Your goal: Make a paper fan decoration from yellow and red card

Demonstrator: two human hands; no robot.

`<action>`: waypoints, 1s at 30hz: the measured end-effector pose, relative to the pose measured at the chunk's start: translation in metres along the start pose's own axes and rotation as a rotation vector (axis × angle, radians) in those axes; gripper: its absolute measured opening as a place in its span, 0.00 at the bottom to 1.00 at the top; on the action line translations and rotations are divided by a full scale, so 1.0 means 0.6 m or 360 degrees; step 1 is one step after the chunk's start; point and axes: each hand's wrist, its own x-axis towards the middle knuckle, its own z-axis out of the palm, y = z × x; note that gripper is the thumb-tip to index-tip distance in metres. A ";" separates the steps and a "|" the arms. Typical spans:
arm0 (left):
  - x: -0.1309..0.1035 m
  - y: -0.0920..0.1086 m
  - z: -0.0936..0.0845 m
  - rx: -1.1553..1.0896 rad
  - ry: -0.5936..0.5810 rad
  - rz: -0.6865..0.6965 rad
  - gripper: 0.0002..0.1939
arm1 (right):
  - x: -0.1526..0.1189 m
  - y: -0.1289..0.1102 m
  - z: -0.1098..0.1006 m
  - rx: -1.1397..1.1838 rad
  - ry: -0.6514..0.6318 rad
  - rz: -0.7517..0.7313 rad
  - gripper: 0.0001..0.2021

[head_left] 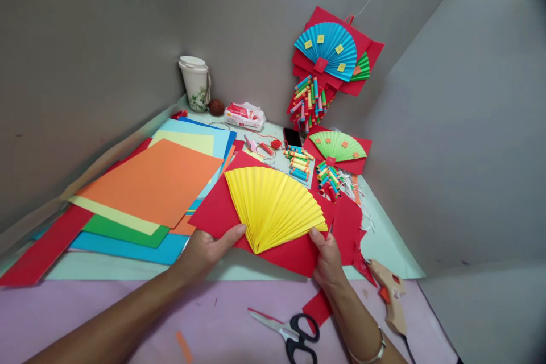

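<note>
A yellow pleated paper fan lies spread on a red card, which is held up over the table's near part. My left hand grips the card's lower left edge, its thumb by the fan's left side. At the lower right edge, my right hand pinches the card with its thumb near the fan's right end. Both hands' other fingers are hidden behind the card. Below lie black-handled scissors and a small red paper piece.
Coloured paper sheets are stacked at left. A glue gun lies at right. Small paper rolls, a phone, a tissue pack and a lidded cup stand farther back. A blue fan decoration hangs by the wall.
</note>
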 end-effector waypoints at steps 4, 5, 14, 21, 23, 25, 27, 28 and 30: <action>0.000 -0.003 -0.001 0.0097 -0.0020 -0.0010 0.21 | -0.003 -0.002 0.003 -0.0006 -0.0042 -0.0002 0.22; 0.000 -0.004 -0.001 0.0104 -0.0018 -0.0004 0.20 | -0.004 -0.002 0.004 -0.0013 -0.0049 -0.0004 0.22; 0.001 -0.003 0.004 0.0075 0.0039 0.0055 0.18 | -0.005 -0.004 0.005 -0.0021 -0.0029 0.0000 0.21; 0.002 -0.004 0.004 0.0072 0.0071 0.0016 0.19 | -0.005 -0.004 0.008 -0.0027 -0.0058 0.0013 0.21; 0.002 -0.005 0.004 0.0071 0.0074 0.0015 0.20 | -0.005 -0.004 0.008 -0.0033 -0.0057 0.0012 0.22; 0.002 -0.004 0.005 0.0076 0.0070 0.0010 0.20 | -0.004 -0.003 0.008 -0.0030 -0.0054 0.0019 0.22; 0.002 -0.003 0.005 0.0092 0.0063 0.0012 0.19 | -0.003 -0.002 0.007 -0.0022 -0.0040 0.0029 0.22; 0.002 -0.002 0.005 0.0105 0.0066 0.0015 0.18 | -0.002 -0.002 0.007 -0.0017 -0.0031 0.0031 0.22; 0.003 0.000 0.005 0.0138 0.0079 0.0019 0.17 | -0.001 -0.003 0.008 -0.0015 -0.0019 0.0032 0.22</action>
